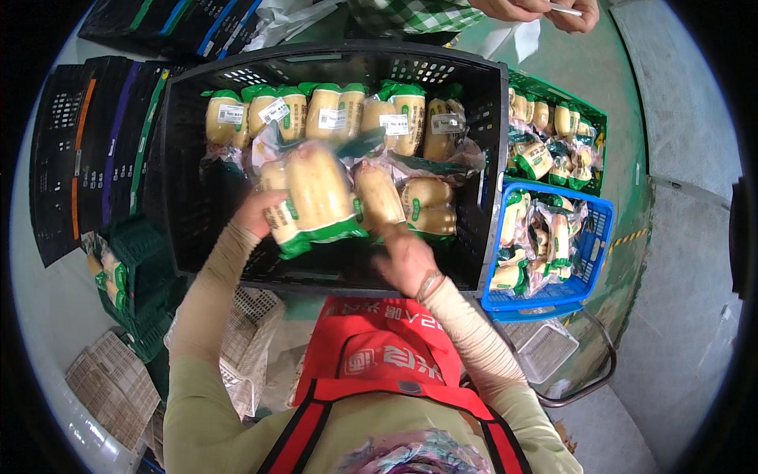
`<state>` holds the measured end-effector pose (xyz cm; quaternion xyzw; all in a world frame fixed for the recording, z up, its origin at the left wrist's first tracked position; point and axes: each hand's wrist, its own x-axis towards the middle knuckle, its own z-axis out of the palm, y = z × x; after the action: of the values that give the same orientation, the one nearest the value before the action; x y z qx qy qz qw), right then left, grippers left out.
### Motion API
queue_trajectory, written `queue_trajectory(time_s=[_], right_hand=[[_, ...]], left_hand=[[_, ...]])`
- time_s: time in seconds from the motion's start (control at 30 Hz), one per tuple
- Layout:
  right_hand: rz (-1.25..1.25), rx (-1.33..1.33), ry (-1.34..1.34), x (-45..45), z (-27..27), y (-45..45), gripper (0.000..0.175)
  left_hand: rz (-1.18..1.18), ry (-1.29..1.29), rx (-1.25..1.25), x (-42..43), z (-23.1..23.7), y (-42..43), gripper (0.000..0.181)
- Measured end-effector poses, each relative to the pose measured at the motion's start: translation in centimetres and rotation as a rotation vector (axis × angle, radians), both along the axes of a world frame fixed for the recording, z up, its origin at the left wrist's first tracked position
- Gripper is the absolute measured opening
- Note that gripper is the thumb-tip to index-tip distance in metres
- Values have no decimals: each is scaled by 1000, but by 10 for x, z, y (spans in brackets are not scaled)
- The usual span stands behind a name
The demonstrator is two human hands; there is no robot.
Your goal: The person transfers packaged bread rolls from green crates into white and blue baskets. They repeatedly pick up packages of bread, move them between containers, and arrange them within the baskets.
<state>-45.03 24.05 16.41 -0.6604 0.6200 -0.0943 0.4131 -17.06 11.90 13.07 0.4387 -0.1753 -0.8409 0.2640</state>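
My left hand (pixel 259 214) grips the left edge of a clear plastic bag of lotus root (pixel 317 189) with green trim, tilted above the black plastic crate (pixel 500 154). My right hand (pixel 407 259) is blurred, with fingers apart at the lower end of another bagged lotus root (pixel 379 192). Whether its fingertips touch that bag is hard to tell. A further lotus root bag (pixel 427 204) lies to its right. Along the crate's far side stands a row of bagged lotus roots (pixel 331 112), several bearing white printed labels.
At right are a blue crate (pixel 601 237) and a green crate (pixel 601 142), both holding bagged lotus roots. Black crates (pixel 95 148) are stacked at left, near a dark green crate (pixel 148 255). Another person's hands (pixel 548 9) hold a small white item beyond the crate.
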Motion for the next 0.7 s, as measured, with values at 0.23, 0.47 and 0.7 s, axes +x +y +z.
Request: queue_trajectory(time_s=[0.23,0.47,0.7], right_hand=[[-35,137,322,8,-63,-56,85],[-156,261,204,19,-73,-37,77],[-249,319,283,35,-98,-30,50]], left_hand=[[-247,-214,57,13,-64,1,59],[-386,-292,127,7,-55,-13,56],[-1477,-417,-2070,-110,3,-37,26]])
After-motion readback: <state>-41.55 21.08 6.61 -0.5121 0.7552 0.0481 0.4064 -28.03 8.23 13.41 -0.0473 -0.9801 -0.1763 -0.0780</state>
